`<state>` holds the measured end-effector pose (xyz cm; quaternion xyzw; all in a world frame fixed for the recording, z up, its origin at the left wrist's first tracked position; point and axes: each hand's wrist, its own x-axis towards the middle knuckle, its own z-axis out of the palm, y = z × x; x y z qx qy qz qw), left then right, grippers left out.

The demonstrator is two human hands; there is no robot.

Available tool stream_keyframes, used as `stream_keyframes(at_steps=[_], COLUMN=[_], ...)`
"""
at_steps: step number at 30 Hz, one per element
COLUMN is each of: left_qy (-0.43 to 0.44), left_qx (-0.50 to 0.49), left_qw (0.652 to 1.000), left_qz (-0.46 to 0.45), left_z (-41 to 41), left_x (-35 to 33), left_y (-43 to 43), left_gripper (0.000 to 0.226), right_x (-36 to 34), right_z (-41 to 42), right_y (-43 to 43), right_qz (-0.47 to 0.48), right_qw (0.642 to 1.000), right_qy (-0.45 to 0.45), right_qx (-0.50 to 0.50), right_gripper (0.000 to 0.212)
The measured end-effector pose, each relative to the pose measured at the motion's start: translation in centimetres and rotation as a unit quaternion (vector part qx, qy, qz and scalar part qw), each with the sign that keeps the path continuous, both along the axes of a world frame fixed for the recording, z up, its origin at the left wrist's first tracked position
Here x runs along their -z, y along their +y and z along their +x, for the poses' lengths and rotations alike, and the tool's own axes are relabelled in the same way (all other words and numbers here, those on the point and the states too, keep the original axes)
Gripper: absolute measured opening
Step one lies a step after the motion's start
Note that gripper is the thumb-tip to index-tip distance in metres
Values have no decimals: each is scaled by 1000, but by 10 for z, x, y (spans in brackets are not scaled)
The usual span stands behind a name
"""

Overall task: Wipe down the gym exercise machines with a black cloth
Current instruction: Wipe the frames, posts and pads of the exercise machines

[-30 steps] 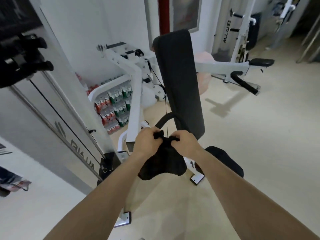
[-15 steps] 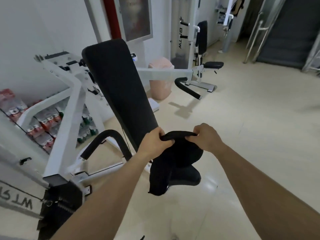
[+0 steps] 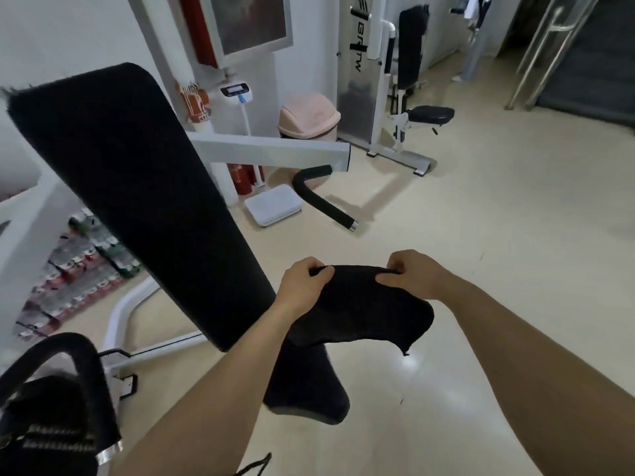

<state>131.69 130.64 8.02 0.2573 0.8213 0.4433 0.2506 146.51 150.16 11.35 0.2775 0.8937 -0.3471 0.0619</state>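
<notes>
A black cloth (image 3: 364, 310) hangs stretched between my two hands above the floor. My left hand (image 3: 302, 283) pinches its left top edge and my right hand (image 3: 412, 273) pinches the right top edge. Just left of the cloth slants the long black back pad (image 3: 137, 201) of a white exercise machine, and the machine's black seat (image 3: 305, 389) lies below the cloth. A white arm (image 3: 271, 151) with a black foam handle (image 3: 319, 201) sticks out to the right behind the pad.
A second white machine with a black seat (image 3: 429, 115) stands at the back. A pink bin (image 3: 309, 116), a white floor scale (image 3: 273, 204) and red extinguishers (image 3: 244, 180) sit by the wall. Drink cans (image 3: 75, 262) fill a rack at left. A metal rail (image 3: 546, 46) stands at right.
My view has swung right and closer to the back pad. My hands have pulled further apart, spreading the cloth wider between them.
</notes>
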Motion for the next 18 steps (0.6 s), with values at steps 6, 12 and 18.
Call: stream_keyframes(at_steps=[6, 12, 18], left_qy=[28, 46, 90], left_qx=[-92, -203, -288], left_qw=[995, 978, 953], left_qz=[-1, -4, -11], left_z=[-4, 21, -19], left_x=[8, 1, -23], left_y=[120, 227, 302], left_gripper=[18, 20, 19], right_x=[2, -22, -32], right_z=[-27, -63, -142], right_y=[138, 262, 342], right_qz=[-19, -36, 50], right_qw=[997, 992, 981], right_qy=[67, 65, 77], right_qx=[-38, -104, -170], right_gripper=[31, 22, 13])
